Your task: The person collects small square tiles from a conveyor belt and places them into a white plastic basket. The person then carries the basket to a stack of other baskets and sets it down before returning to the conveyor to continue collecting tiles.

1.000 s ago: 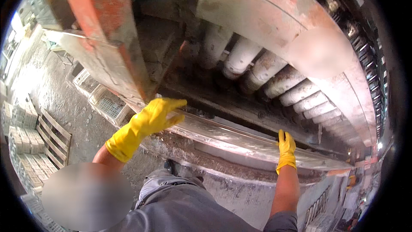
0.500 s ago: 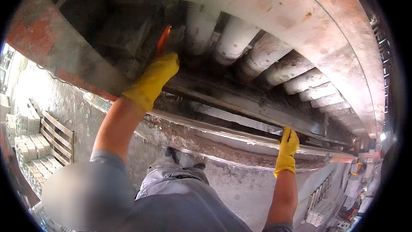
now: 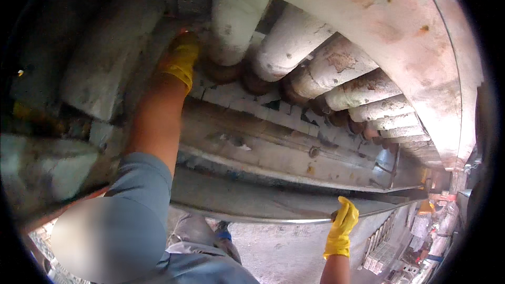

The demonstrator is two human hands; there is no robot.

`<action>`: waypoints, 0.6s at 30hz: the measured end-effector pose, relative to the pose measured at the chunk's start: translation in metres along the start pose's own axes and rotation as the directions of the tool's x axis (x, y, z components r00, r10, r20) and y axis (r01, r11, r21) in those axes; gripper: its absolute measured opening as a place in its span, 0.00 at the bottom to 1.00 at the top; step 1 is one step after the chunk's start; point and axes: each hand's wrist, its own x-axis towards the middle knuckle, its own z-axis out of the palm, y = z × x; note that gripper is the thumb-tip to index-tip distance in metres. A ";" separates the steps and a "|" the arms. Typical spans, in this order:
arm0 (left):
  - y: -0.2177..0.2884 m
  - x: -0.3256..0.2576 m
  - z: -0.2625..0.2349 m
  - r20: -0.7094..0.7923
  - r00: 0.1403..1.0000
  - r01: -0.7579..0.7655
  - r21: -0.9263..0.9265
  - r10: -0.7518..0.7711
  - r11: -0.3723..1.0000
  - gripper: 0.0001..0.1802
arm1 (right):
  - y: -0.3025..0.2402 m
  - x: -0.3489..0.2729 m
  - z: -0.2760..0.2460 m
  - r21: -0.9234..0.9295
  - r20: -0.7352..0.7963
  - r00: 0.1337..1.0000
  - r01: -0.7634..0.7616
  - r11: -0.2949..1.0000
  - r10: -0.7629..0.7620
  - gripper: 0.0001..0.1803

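My left hand [image 3: 180, 62], in a yellow rubber glove, reaches far in under the machine, close beside the first of a row of pale, dirty cylinders [image 3: 231, 26]. Its fingers are closed, mostly in shadow. A small orange tip [image 3: 184, 31] shows past them; the rest of that slim orange thing is hidden. My right hand [image 3: 343, 225], gloved in yellow too, has its fingers bent over the front edge of a long metal trough [image 3: 247, 205] that runs below the cylinders. A small dark spot shows by its fingertips, too small to make out.
Above the cylinders arches a wide, stained pale panel [image 3: 389, 26]. Behind the trough lies a long, dirty metal ledge [image 3: 263, 150]. Dark machine parts [image 3: 113, 52] crowd around my left arm. Low on the right stand stacked pale blocks [image 3: 380, 257] beside a wooden pallet [image 3: 380, 231].
The view has shifted in under the machine, showing more of the ledge. My left hand has gone deeper, and less of the orange thing shows. My right hand stays at the trough's edge.
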 end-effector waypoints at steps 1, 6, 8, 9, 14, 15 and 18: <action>0.007 0.008 0.012 0.002 1.000 -0.018 0.006 0.018 1.000 0.21 | -0.006 -0.009 -0.004 0.009 0.033 0.997 -0.067 0.998 0.067 0.18; -0.008 0.030 0.056 -0.014 1.000 0.019 -0.004 -0.019 1.000 0.22 | 0.013 -0.021 -0.001 -0.199 0.011 0.988 0.156 0.968 -0.157 0.27; -0.012 0.038 0.070 -0.017 0.999 0.033 -0.012 -0.034 0.999 0.22 | 0.031 -0.028 -0.001 -0.181 0.014 0.991 0.135 0.974 -0.135 0.28; -0.011 0.042 0.072 -0.021 0.999 0.038 -0.013 -0.039 0.999 0.22 | 0.029 -0.029 -0.002 -0.190 0.019 0.991 0.132 0.973 -0.130 0.29; -0.014 0.058 0.088 -0.037 0.997 0.061 -0.038 -0.062 0.997 0.23 | 0.042 -0.035 -0.005 -0.216 0.043 0.991 0.136 0.967 -0.130 0.33; -0.014 0.061 0.090 -0.038 0.997 0.063 -0.040 -0.065 0.997 0.23 | 0.046 -0.036 -0.003 -0.223 0.038 0.985 0.172 0.959 -0.168 0.33; -0.016 0.063 0.095 -0.046 0.997 0.067 -0.050 -0.069 0.997 0.24 | 0.046 -0.039 -0.001 -0.222 0.032 0.981 0.194 0.956 -0.192 0.34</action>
